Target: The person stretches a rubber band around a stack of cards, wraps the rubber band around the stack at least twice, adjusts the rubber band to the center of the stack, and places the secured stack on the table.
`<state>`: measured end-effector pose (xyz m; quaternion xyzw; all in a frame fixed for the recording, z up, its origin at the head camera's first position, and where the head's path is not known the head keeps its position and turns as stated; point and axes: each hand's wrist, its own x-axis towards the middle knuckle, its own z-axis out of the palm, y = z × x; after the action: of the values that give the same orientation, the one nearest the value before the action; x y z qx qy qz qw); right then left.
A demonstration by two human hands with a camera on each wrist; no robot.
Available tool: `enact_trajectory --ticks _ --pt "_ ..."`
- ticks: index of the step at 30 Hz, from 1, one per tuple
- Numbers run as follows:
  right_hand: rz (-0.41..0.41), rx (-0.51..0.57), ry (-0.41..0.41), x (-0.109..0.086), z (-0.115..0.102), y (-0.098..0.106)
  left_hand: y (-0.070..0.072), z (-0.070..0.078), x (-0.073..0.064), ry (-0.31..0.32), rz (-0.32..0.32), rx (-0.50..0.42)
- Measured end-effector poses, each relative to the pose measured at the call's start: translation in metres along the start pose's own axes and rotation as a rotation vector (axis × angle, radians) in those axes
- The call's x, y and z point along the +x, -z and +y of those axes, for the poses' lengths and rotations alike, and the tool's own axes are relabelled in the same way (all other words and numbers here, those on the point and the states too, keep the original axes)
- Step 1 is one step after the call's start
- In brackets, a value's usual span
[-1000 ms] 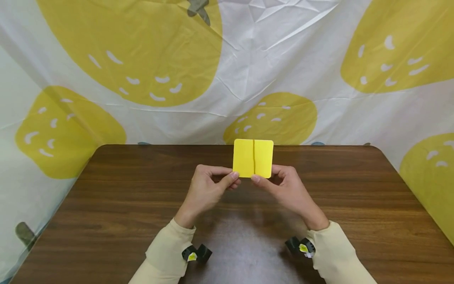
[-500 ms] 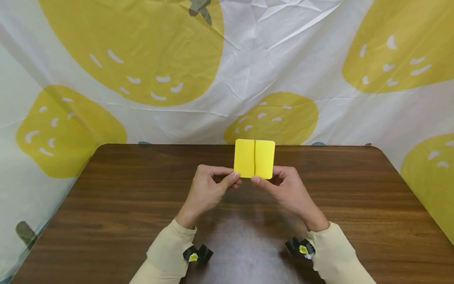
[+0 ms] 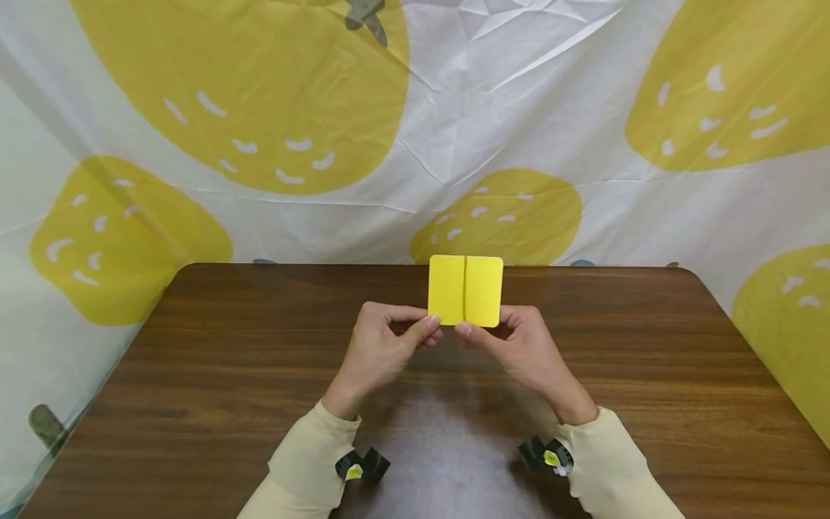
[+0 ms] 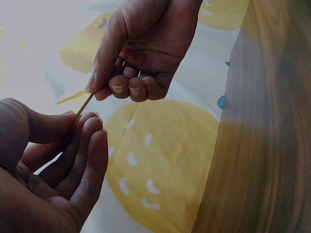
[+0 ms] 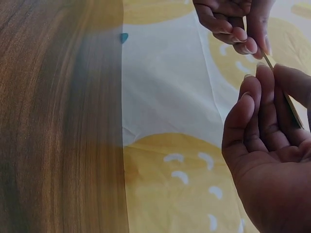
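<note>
A yellow square card [image 3: 446, 288] with rounded corners is held up in front of me, above the table. A dark vertical seam runs down its face, near the middle. My left hand [image 3: 379, 349] pinches the lower left corner, thumb in front. My right hand [image 3: 532, 353] pinches it at the lower right, with its thumb tip on the bottom edge beside the seam. In the left wrist view the card [image 4: 84, 105] shows as a thin edge, with a yellow flap standing away from it. Edge-on too, the card [image 5: 293, 112] passes between both hands' fingers in the right wrist view.
Below the hands lies a dark brown wooden table [image 3: 194, 375]. A white cloth [image 3: 447, 86] printed with large yellow fruit hangs behind and beside it. Black wrist cameras sit on both cream sleeves [image 3: 311, 461].
My right hand has shifted slightly to the left, its thumb sliding a little along the card's bottom edge. The left hand stays nearly still and both keep their grip.
</note>
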<state>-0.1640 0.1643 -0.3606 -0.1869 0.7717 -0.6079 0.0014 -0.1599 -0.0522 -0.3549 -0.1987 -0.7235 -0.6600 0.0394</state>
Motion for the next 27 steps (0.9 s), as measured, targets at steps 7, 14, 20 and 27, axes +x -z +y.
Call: enact_trajectory --ticks 7,14,20,27 --pt "-0.004 0.003 -0.010 -0.0009 -0.0001 -0.0012 -0.0021 -0.0011 -0.0001 -0.015 -0.014 0.006" --pt "-0.042 0.024 -0.010 -0.0018 -0.0034 0.0029 -0.0020 0.0012 0.0002 -0.005 -0.024 0.007" --pt "-0.050 0.025 -0.003 -0.0009 -0.0027 0.0062 0.0002 0.0037 0.0003 -0.004 -0.025 0.003" --pt "-0.051 0.024 -0.020 -0.0008 -0.0019 0.0070 0.0001 0.0030 0.0004 0.010 -0.043 -0.021"
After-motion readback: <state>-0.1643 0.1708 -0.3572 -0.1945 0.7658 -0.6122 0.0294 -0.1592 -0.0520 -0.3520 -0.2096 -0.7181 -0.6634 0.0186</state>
